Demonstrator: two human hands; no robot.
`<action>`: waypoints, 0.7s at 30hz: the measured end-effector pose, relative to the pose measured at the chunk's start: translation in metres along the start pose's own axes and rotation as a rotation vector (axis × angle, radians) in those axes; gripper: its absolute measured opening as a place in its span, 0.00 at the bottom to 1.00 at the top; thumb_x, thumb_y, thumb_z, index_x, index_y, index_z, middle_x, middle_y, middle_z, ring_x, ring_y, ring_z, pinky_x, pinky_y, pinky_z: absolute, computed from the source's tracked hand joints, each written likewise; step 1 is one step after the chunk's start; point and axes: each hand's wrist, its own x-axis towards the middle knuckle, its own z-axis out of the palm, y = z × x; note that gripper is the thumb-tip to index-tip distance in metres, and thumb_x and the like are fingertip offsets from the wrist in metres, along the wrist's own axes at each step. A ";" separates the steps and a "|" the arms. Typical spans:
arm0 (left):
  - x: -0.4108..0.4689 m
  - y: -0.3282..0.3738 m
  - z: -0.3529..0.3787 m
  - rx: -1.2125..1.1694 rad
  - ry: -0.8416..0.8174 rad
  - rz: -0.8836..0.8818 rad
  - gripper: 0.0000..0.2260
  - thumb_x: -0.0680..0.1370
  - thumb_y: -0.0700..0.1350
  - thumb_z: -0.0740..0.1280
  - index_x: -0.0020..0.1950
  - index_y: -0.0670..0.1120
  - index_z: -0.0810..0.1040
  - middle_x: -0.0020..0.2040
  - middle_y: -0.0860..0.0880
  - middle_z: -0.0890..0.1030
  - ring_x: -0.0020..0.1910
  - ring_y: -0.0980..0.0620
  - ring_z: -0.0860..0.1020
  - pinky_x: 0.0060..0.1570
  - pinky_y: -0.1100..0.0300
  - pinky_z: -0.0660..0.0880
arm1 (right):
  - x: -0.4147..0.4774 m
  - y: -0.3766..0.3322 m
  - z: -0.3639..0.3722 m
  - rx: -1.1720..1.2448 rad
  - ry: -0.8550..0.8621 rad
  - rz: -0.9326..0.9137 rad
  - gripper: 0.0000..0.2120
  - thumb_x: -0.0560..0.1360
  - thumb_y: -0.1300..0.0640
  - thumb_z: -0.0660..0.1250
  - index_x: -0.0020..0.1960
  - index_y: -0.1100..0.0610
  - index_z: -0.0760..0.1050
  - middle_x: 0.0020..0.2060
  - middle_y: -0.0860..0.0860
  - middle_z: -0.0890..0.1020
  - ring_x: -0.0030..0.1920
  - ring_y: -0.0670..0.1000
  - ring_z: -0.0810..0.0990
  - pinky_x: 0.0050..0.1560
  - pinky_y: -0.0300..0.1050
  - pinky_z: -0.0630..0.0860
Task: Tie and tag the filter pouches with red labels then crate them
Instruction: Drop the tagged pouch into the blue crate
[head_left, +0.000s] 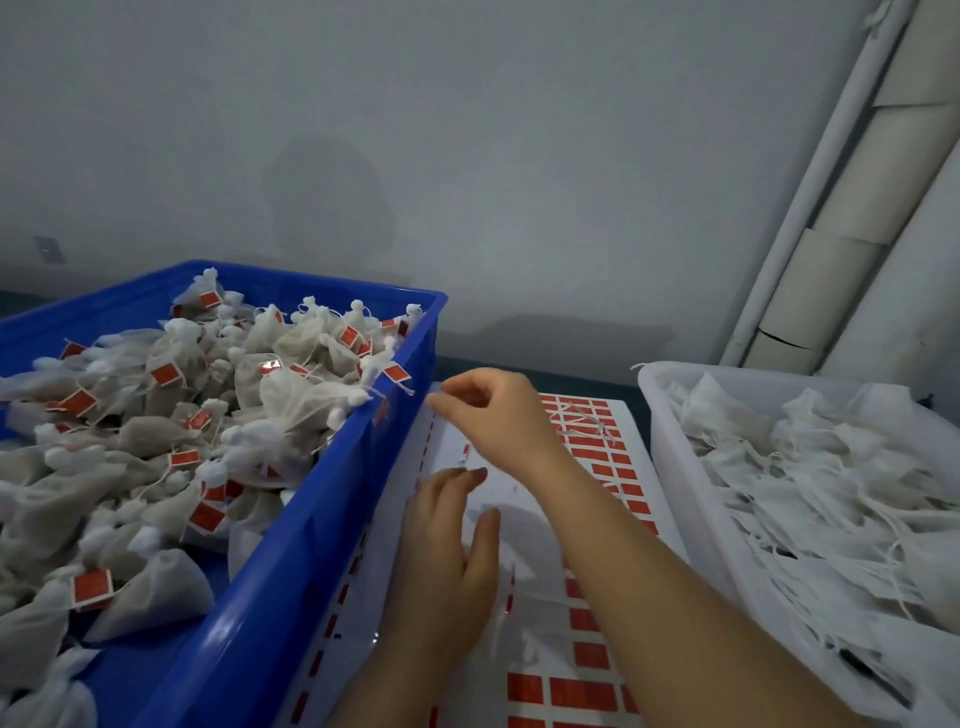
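My left hand (447, 540) lies flat on the white label sheet (519, 483), fingers straight, in a bare patch where labels are gone. Red labels (597, 447) fill the sheet's right side and near edge. My right hand (488, 410) hovers over the sheet's far left corner, beside the rim of the blue crate (332, 499). Its fingers are loosely curled and blurred, and I see nothing in them. The crate is heaped with tied white pouches carrying red tags (291, 395). Untied pouches (810, 483) with loose strings fill the white bin (670, 441) on the right.
A loose white string (587, 426) lies on the red labels past my right hand. A grey wall stands close behind the table. White pipes and ducting (831, 218) run up the right corner. The crate and bin flank the sheet closely.
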 end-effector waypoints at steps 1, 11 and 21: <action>0.000 -0.001 -0.001 0.020 -0.057 -0.014 0.11 0.79 0.50 0.61 0.59 0.63 0.66 0.64 0.63 0.66 0.65 0.63 0.64 0.68 0.57 0.64 | -0.001 0.005 -0.014 -0.033 0.035 0.015 0.13 0.75 0.49 0.66 0.56 0.53 0.76 0.46 0.44 0.79 0.41 0.41 0.77 0.34 0.29 0.70; -0.003 0.010 -0.003 0.004 -0.050 -0.031 0.10 0.76 0.46 0.67 0.53 0.60 0.73 0.57 0.65 0.67 0.56 0.59 0.70 0.61 0.54 0.73 | -0.022 0.061 -0.131 -0.477 0.511 0.480 0.10 0.79 0.60 0.58 0.57 0.60 0.74 0.51 0.54 0.79 0.39 0.48 0.73 0.39 0.38 0.67; -0.001 0.006 -0.001 -0.104 -0.051 -0.055 0.08 0.76 0.44 0.67 0.51 0.57 0.74 0.54 0.62 0.71 0.51 0.58 0.70 0.52 0.59 0.72 | -0.048 0.068 -0.157 -0.589 -0.022 0.781 0.04 0.70 0.62 0.71 0.45 0.59 0.78 0.40 0.56 0.81 0.36 0.52 0.80 0.43 0.45 0.81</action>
